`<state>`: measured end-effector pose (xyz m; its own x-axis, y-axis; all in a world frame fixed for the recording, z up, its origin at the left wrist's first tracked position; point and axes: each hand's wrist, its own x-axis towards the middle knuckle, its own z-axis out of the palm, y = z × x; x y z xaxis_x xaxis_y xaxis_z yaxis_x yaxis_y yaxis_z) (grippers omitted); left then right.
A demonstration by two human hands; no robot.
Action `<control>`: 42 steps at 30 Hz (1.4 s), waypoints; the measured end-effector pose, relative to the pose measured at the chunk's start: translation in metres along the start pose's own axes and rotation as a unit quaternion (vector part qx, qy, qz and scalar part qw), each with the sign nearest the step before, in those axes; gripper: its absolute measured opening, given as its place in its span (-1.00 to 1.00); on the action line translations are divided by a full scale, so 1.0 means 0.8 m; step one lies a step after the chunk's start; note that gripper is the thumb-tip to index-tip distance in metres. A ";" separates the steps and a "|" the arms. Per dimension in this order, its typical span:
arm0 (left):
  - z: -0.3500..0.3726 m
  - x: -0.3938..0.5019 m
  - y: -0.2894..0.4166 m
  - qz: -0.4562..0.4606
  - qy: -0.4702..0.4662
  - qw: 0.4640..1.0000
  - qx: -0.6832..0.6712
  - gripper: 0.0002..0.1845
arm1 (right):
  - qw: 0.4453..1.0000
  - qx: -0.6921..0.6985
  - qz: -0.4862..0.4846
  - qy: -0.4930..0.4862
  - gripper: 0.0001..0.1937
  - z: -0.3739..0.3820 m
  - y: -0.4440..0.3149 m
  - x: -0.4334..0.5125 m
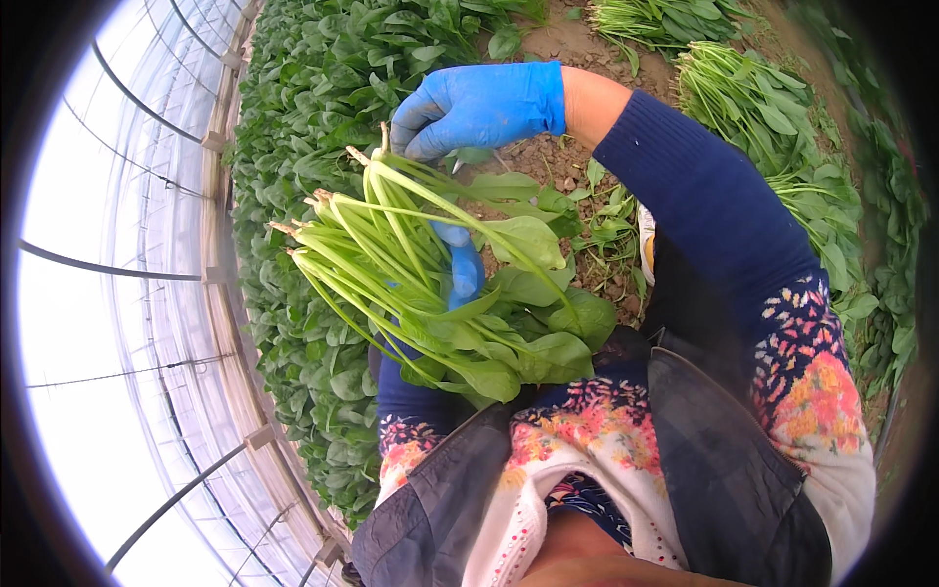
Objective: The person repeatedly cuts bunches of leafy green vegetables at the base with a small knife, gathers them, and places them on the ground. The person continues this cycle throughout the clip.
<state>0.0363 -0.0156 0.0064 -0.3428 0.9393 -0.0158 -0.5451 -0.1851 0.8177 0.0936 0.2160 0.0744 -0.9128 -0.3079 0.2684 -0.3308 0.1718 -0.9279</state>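
Note:
My left hand (466,271), in a blue glove, is closed around a bunch of spinach (367,242). The pale stems and trimmed root ends point to the upper left, and the broad leaves hang towards my lap. Leaves and stems hide much of this hand. Above the bunch, my right hand (477,110) wears a soiled blue glove, its fingers curled beside the uppermost root end. A small, pale, pointed thing shows under its palm; what it is, I cannot tell. Whether those fingers grip a stem or that thing is hidden.
Dense growing spinach (308,110) fills the left side, beside a wooden rail (220,293) and clear plastic greenhouse sheeting (147,308). Cut spinach bunches (755,110) lie in a row at the right. Loose leaves (612,220) lie on brown soil (543,158) near a shoe (646,246).

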 end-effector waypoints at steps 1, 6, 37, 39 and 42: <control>-0.001 -0.002 0.001 -0.001 -0.001 1.000 -0.004 -0.17 | 0.999 -0.025 -0.031 0.007 -0.74 0.000 0.001 0.004; -0.006 -0.016 0.009 -0.004 -0.012 1.000 -0.013 -0.18 | 0.988 0.037 -0.064 0.136 -0.78 0.010 0.007 0.022; 0.006 0.016 -0.002 0.032 0.016 0.995 0.092 -0.19 | 0.656 -0.639 -0.274 0.295 -0.89 0.060 -0.042 0.029; 0.005 0.015 -0.002 0.014 -0.003 0.997 0.075 -0.19 | 0.721 -0.567 -0.254 0.307 -0.81 0.045 -0.045 0.023; 0.000 0.011 0.003 0.000 -0.013 1.000 0.026 -0.18 | 0.756 -0.561 -0.054 0.333 -0.72 0.008 -0.049 0.010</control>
<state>0.0323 -0.0073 0.0081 -0.3217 0.9469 -0.0015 -0.5050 -0.1702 0.8462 0.1005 0.2010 0.1116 -0.6603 0.0985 0.7445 -0.0654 0.9800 -0.1877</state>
